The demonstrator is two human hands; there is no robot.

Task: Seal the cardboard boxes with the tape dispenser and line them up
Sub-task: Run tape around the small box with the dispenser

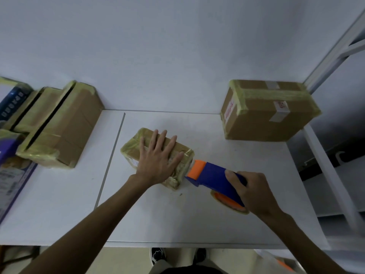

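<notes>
The top of the small box [129, 153] is largely covered by the left hand [158, 161]. The handle of the tape dispenser [212, 173] is hidden inside the right hand [254, 192], and the tape roll [230, 204] is only partly seen. At the left edge of the surface [167, 220], the printed blue cartons [11, 101] are cut off and blurred. On the large box [256, 125] at the far right corner, the red label [229, 110] cannot be read.

The surface [177, 224] lies open along its near edge and mid far edge. A large box [266, 115] blocks the far right corner, taped boxes [65, 125] the far left, a small box [131, 150] the centre.
</notes>
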